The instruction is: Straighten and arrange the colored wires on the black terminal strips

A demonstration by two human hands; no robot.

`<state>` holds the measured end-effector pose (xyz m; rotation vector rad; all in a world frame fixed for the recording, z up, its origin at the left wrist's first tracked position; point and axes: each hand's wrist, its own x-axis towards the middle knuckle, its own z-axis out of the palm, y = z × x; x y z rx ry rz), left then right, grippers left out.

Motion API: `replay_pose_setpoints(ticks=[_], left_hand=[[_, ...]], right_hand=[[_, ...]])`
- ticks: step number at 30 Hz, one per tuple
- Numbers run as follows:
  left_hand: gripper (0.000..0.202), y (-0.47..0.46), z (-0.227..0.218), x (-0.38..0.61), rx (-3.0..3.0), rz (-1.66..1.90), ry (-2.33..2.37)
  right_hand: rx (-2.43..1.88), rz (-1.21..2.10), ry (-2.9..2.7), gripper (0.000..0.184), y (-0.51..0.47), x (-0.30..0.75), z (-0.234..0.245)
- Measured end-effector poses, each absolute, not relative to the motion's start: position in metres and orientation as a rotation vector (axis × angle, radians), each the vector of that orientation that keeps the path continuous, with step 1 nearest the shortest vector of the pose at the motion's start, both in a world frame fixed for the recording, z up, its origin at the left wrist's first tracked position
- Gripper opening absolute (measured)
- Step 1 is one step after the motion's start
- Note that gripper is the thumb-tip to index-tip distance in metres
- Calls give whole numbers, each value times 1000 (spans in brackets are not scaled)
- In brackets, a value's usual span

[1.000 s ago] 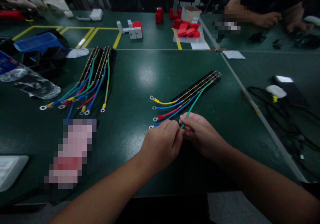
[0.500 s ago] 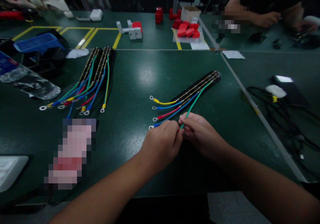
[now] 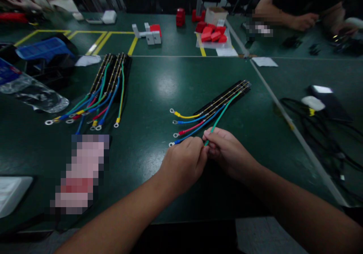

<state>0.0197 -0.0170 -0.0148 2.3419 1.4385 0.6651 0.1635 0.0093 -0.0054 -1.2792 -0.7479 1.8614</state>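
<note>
A green wire (image 3: 219, 119) runs from the far end of a black terminal strip (image 3: 224, 97) down to my two hands. My right hand (image 3: 225, 146) pinches it between thumb and fingers. Close against it, my left hand (image 3: 185, 161) is closed round the wire's lower end, which is hidden in the fingers. Beside my left hand lie the strip's other wires: a yellow wire (image 3: 190, 116), a blue wire (image 3: 191, 121), a red wire (image 3: 193, 128) and another blue wire (image 3: 195, 130). Each of these ends in a ring terminal.
More wired terminal strips (image 3: 113, 76) lie at left, near a plastic bottle (image 3: 34, 89) and a blue tray (image 3: 44, 50). Red parts (image 3: 214, 34) sit at the back. Black cables (image 3: 314, 140) lie at right. Across the table, a co-worker's hand (image 3: 306, 21) handles small dark parts.
My hands and the green wire have hardly moved. At the back right, the co-worker's hands have shifted slightly.
</note>
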Motion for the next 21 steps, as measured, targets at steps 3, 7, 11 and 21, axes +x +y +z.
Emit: replay_pose_setpoints(ticks=[3, 7, 11, 21], left_hand=[[25, -16, -13, 20, 2314, 651, 1438], [23, -16, -13, 20, 2321, 687, 1431], [22, -16, -14, 20, 2345, 726, 1421], [23, -16, -14, 20, 2347, 703, 1421]], right_hand=[[-1267, 1862, -758, 22, 10, 164, -6], [-1274, 1867, -742, 21, 9, 163, -6], [-1278, 1862, -739, 21, 9, 163, -6], [-1264, 1868, -737, 21, 9, 163, -6]])
